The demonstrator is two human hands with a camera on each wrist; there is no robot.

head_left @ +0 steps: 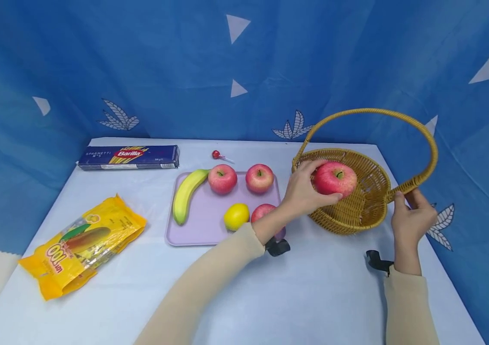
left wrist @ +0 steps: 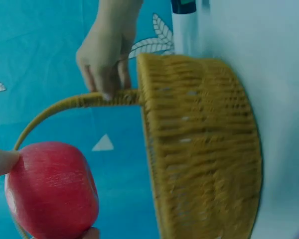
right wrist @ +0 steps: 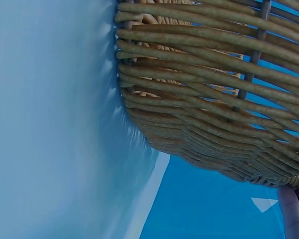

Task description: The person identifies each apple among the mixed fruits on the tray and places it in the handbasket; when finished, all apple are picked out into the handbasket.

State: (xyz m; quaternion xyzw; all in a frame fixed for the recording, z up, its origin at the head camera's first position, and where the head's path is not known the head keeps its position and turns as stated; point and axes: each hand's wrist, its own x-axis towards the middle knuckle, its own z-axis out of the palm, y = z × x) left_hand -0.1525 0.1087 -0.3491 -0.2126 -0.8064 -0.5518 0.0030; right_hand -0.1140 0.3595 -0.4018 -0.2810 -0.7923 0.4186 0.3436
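A red apple (head_left: pixel 336 180) is gripped between the thumb and fingers of my left hand (head_left: pixel 304 190), above the opening of the wicker basket (head_left: pixel 350 226). In the left wrist view the apple (left wrist: pixel 54 189) hangs beside the basket (left wrist: pixel 204 144), clear of its rim. My right hand (head_left: pixel 413 218) pinches the base of the basket's handle (head_left: pixel 430 165) at the right side. The right wrist view shows the woven basket wall (right wrist: pixel 204 89) up close, with a fingertip (right wrist: pixel 291 211) at its rim.
A lilac tray (head_left: pixel 203 238) holds a banana (head_left: pixel 186 196), a lemon (head_left: pixel 236 216) and red apples (head_left: pixel 222 179), one partly behind my left wrist. A lollipop (head_left: pixel 216 154) lies behind it. To the left are a Barilla spaghetti box (head_left: pixel 128 157) and a yellow mango packet (head_left: pixel 82 247).
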